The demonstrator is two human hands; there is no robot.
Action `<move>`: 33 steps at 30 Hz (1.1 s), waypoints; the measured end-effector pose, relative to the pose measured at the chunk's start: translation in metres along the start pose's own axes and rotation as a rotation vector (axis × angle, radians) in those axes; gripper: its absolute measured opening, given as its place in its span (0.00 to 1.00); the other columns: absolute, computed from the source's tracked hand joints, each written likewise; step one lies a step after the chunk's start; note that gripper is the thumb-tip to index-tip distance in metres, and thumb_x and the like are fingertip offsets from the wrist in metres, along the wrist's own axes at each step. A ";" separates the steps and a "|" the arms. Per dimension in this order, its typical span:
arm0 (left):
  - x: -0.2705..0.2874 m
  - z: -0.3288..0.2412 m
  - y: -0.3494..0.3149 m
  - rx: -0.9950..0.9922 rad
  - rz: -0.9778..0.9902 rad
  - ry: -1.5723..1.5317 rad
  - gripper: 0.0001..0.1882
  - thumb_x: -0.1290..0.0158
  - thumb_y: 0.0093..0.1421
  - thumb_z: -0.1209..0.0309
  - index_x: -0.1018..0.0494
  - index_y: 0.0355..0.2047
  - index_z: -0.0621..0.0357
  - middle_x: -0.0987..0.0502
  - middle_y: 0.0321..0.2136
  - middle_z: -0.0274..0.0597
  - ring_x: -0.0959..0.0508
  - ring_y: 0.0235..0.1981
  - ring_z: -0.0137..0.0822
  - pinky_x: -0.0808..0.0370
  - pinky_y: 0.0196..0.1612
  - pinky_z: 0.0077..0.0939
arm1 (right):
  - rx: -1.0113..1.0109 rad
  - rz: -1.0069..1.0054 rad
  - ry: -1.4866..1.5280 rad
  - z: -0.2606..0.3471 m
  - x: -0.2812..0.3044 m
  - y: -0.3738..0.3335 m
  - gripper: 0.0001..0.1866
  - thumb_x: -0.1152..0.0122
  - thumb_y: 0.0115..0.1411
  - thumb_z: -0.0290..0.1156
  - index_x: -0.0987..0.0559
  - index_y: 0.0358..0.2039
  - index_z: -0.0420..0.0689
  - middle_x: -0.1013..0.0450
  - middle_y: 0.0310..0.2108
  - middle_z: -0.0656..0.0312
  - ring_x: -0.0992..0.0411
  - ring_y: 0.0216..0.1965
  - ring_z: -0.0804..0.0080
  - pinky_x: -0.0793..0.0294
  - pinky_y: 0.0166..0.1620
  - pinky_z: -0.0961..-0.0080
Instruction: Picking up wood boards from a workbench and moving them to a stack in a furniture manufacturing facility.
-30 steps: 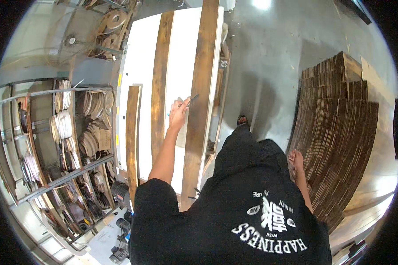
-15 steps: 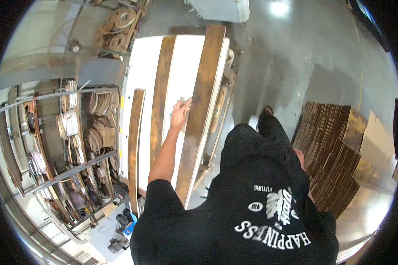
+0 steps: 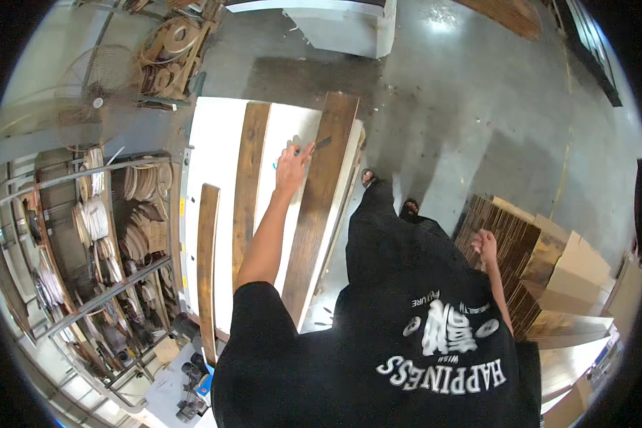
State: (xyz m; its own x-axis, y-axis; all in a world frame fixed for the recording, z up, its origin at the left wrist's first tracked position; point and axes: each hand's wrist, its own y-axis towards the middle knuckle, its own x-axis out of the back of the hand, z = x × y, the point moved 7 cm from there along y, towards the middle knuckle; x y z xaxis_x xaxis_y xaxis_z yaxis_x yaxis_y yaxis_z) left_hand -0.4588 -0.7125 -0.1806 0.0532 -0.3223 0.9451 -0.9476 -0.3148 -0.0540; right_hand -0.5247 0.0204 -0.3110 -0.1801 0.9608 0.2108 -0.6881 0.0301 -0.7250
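Note:
My left hand (image 3: 292,167) is closed round a slim tool with a dark, flat tip (image 3: 323,143); a bit of turquoise shows at its other end. The tip lies against the far part of a wide brown wood-grain board (image 3: 322,182), the rightmost on a white-topped bench (image 3: 217,143). Two more brown boards, a medium-width one (image 3: 251,164) and a shorter, narrow one (image 3: 207,264), lie to its left. My right hand (image 3: 486,245) hangs out to the right, fingers loosely bent and apart, with nothing visible in it, near a stack of brown boards (image 3: 503,232).
A metal rack (image 3: 110,292) with coiled strips stands on the left, a fan (image 3: 98,103) beyond it. Cardboard sheets (image 3: 578,264) lean by the stack at right. A white panel (image 3: 342,28) sits past the bench's far end; grey floor (image 3: 435,100) runs along the right.
The view has shifted, so the bench sits lower. My left hand and tool have moved toward the far end of the wide board. My right hand has swung out into fuller view.

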 end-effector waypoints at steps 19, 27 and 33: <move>0.005 -0.003 0.199 0.137 0.129 -0.173 0.21 0.49 0.72 0.64 0.25 0.63 0.32 0.23 0.46 0.48 0.24 0.50 0.51 0.25 0.53 0.48 | 0.127 0.145 -0.490 0.204 -0.131 0.082 0.20 0.41 0.72 0.44 0.23 0.51 0.38 0.20 0.36 0.59 0.23 0.37 0.68 0.26 0.42 0.71; 0.005 0.022 0.091 0.578 -0.209 0.026 0.23 0.46 0.71 0.66 0.26 0.65 0.32 0.26 0.44 0.46 0.25 0.48 0.48 0.25 0.52 0.45 | 0.417 0.637 -0.796 0.364 -0.361 0.135 0.22 0.38 0.70 0.43 0.24 0.56 0.41 0.19 0.40 0.49 0.20 0.43 0.61 0.23 0.47 0.63; 0.030 -0.007 0.048 0.774 -0.276 0.101 0.25 0.41 0.67 0.63 0.27 0.64 0.48 0.25 0.52 0.50 0.26 0.55 0.52 0.31 0.61 0.51 | 0.741 1.049 -0.673 0.399 -0.529 0.114 0.30 0.35 0.67 0.45 0.27 0.60 0.36 0.19 0.44 0.50 0.20 0.46 0.53 0.23 0.52 0.60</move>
State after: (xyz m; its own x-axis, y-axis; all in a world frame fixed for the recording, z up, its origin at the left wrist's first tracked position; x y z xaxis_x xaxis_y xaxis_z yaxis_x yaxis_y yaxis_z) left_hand -0.5047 -0.7306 -0.1524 0.1892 -0.0732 0.9792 -0.4180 -0.9084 0.0129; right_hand -0.7886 -0.5945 -0.2435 -0.9663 0.1346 0.2196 -0.1949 -0.9396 -0.2815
